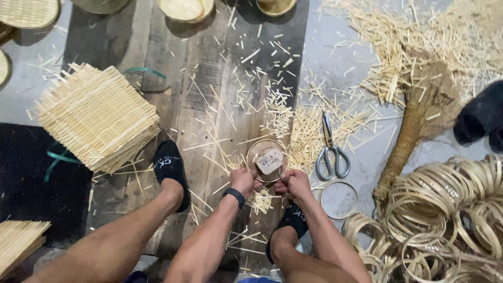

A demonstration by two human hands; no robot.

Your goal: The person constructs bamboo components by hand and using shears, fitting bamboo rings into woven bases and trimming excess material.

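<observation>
Bamboo scraps (277, 112), scissors (329, 149) beside hoop (267, 160)

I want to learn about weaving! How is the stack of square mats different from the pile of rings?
The stack of square mats is flat, woven and piled neatly on the wooden board; the pile of rings is open, round hoops heaped loosely on the grey floor. The mats lie beside the left foot, the rings on the right. Both are pale, straw-coloured strips.
</observation>
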